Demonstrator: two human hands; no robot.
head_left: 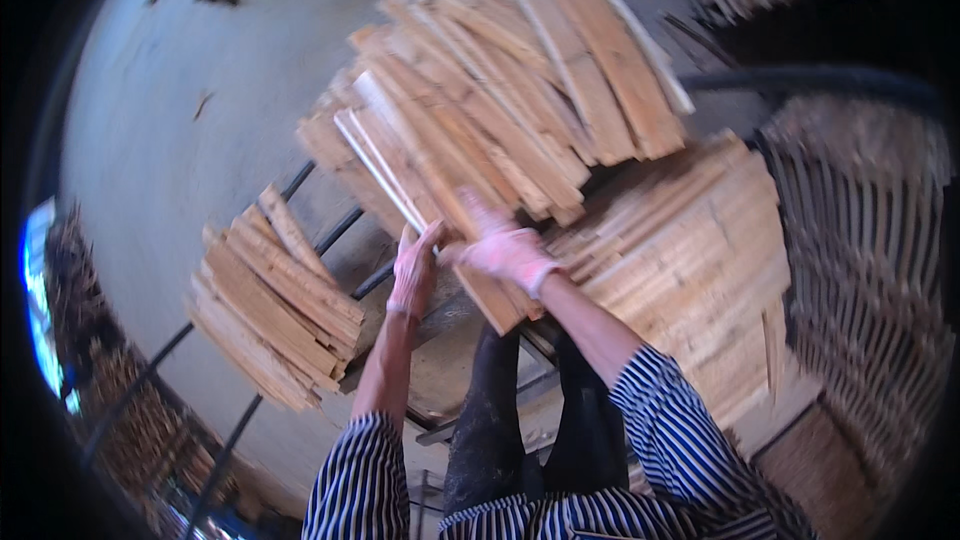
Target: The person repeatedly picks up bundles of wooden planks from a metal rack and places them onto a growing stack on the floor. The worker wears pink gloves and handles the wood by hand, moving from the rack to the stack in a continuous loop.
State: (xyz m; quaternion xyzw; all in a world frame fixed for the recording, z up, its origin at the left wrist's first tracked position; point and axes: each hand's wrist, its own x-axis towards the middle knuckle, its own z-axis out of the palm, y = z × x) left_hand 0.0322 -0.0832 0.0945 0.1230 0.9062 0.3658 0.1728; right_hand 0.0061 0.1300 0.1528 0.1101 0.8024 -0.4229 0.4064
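Note:
My left hand [412,275], in a pinkish-white glove, is closed on the near end of thin wooden boards [378,168] with pale edges, tilted away from me. Close to its right, my right hand [505,250], gloved alike, lies across the near part of a wooden board [488,297] whose end points toward my legs. Motion smears the right fingers, so their grip does not show. Just beyond both hands spreads a large pile of loose wooden boards [480,70], overlapping at slightly different angles.
To the right a broad stack of boards [690,260] stands beside my right forearm. A smaller board stack [275,305] rests on dark metal bars [340,230] at left. Slatted wood piles [860,240] line the far right. Grey floor [220,70] stretches behind.

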